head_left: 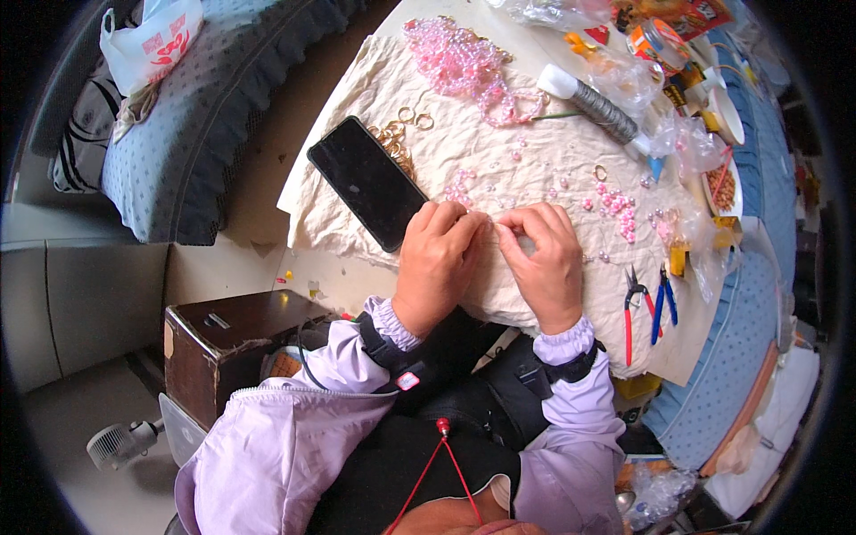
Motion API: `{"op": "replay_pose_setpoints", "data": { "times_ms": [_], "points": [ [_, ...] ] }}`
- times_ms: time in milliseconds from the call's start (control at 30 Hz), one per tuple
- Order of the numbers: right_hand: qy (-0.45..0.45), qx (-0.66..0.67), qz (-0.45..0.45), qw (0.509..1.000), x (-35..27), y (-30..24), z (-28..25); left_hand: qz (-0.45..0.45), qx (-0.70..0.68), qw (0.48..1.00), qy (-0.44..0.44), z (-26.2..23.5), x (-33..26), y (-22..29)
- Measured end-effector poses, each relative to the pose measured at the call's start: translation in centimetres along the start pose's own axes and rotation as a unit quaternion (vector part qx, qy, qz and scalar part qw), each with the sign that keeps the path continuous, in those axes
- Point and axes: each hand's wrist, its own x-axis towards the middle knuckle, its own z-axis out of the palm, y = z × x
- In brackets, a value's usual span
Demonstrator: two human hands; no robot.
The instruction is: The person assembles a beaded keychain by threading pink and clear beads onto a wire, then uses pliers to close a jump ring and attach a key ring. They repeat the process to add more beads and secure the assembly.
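Over the near part of a cream cloth (535,169), my left hand (435,259) and my right hand (546,259) meet with fingertips almost touching. Both pinch at something too small to make out. A black phone (367,183) lies just beyond my left hand. Loose pink beads (615,203) are scattered past my right hand, with a smaller group of beads (459,187) beyond my left fingers. Gold rings (392,143) sit in a heap beside the phone, and a tangle of pink bead strings (456,58) lies at the far side.
A spool of grey thread (602,107) rests at the far right. Red-handled cutters (631,312) and blue-handled pliers (662,308) lie right of my right hand. Plastic bags (700,147) and an orange-labelled jar (658,46) crowd the right edge. A brown box (241,334) stands at the left.
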Motion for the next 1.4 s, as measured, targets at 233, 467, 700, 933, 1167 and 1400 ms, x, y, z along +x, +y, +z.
{"op": "replay_pose_setpoints", "data": {
  "times_ms": [233,467,700,933,1167,1400],
  "points": [
    [0.021,0.082,0.054,0.995,-0.3,0.3,-0.1,0.014,0.019,1.0,0.02,0.4,0.2,0.4],
    [-0.019,0.147,0.125,0.981,-0.7,0.4,-1.0,0.046,-0.008,0.998,0.05,0.4,0.2,-0.2],
    [-0.022,0.121,-0.009,0.992,-1.0,0.1,-1.6,0.071,-0.027,0.996,0.043,0.4,-0.6,0.1],
    [-0.008,0.096,0.027,0.995,-1.2,0.4,-1.7,0.04,-0.026,0.998,0.03,0.3,-1.1,-0.2],
    [-0.011,0.081,0.052,0.995,-1.0,0.2,-1.2,0.035,-0.012,0.999,0.037,0.6,-1.1,-0.4],
    [-0.011,0.039,0.035,0.999,-0.8,0.2,-1.1,0.031,0.001,0.999,0.02,0.3,-1.2,-0.4]
  ]
}}
